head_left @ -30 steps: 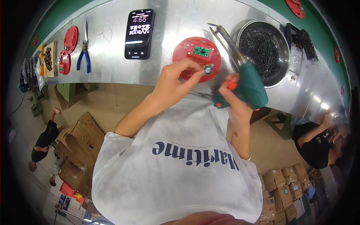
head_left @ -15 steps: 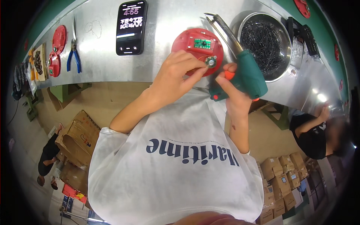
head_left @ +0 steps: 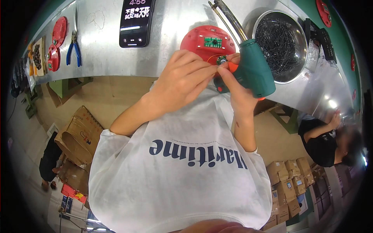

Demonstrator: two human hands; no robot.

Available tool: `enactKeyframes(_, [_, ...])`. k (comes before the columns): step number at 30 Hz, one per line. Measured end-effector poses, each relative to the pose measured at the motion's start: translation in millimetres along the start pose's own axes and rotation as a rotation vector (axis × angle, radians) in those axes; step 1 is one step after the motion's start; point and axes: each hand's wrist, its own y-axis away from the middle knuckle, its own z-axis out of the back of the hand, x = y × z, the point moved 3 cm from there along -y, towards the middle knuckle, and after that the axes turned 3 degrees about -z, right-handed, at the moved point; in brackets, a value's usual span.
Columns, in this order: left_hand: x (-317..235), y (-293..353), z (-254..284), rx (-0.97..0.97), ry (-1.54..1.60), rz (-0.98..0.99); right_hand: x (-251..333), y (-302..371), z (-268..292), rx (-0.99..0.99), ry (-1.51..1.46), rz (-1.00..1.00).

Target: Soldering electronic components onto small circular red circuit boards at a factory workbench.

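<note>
Right hand (head_left: 241, 91) wraps the soldering gun (head_left: 254, 68), right of the red disc (head_left: 192, 40), thumb by the orange trigger (head_left: 233, 66). Left hand (head_left: 184, 79) covers the disc's near edge, thumb and index tips pressed together; can't tell what's between. Round part (head_left: 222, 60) at disc's near right, green board (head_left: 213, 42) on disc. Bowl (head_left: 279, 80) of dark thin bits well right of disc; phone (head_left: 135, 23) left, pliers (head_left: 73, 48) farther left.
</note>
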Motion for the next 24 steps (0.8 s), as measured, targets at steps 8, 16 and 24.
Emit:
enactKeyframes(8, [-0.4, -1.0, -7.2, -0.034, 0.048, 0.123, -6.6, -4.2, 3.6, 0.024, -0.043, 0.032])
enactKeyframes(16, [-5.1, 2.0, -13.0, -0.138, -0.088, 0.052, -10.9, -5.3, 7.7, -0.027, -0.103, -0.088])
enactKeyframes(24, [-0.2, 1.8, -9.9, -0.155, -0.073, 0.035, -17.7, -9.3, 3.3, -0.053, -0.384, -0.249])
